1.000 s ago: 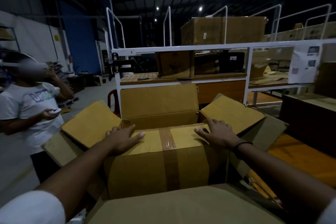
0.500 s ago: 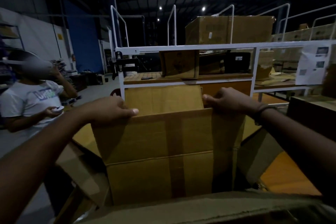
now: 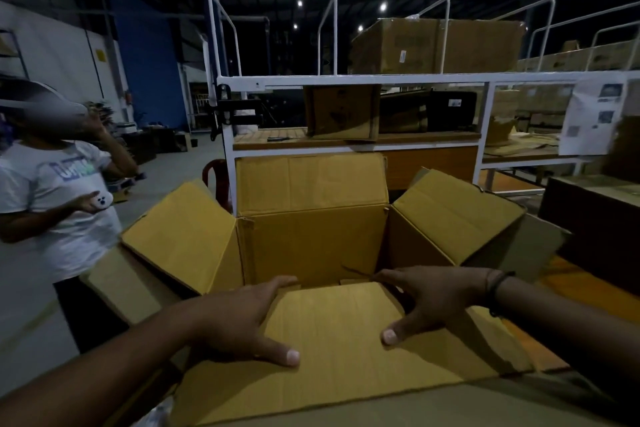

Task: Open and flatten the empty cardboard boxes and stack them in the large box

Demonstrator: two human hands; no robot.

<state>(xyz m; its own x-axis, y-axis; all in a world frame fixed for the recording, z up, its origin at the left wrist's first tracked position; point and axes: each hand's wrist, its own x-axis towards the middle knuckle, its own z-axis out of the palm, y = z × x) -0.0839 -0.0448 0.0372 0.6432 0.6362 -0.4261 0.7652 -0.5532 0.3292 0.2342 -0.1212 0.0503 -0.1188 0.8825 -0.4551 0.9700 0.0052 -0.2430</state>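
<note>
**Hands dropping off the raised taped carton onto a near flap**

Taped face that was filling the view half a second back is no longer showing. The camera is now looking down into an open mouth instead.

White rack (image 3: 346, 80) is standing behind, carrying brown cartons on its shelves. Bystander (image 3: 59, 204) in a white tee is standing at the left, well apart from the work.

Grey-brown cardboard (image 3: 128, 288) is sticking out under and around the open box (image 3: 311, 246). That box is sitting right in front of the worker, just before the rack, with its yellow flaps splaying:
- back flap (image 3: 311, 180) is standing upright
- side flaps (image 3: 183, 229) are leaning outward
- near flap (image 3: 346, 340) is folding toward the worker

Cannot tell whether this is the taped carton turned mouth-up or the large box it was being lifted from. The near flap is hiding the floor.

Left hand (image 3: 235, 319) and right hand (image 3: 433, 298) are both lying palm-down on that near flap. Fingers are straight and spread and thumbs are pointing inward, so the hands are pressing, not clutching, and pinching nothing.

Judging by that, the worker is pushing the flap down and out to open the carton wide. Flattening is not yet done, and no flat sheets are showing stacked.

Dark thin strip (image 3: 353, 270) is lying just past the flap's far edge, too small to identify.
</note>
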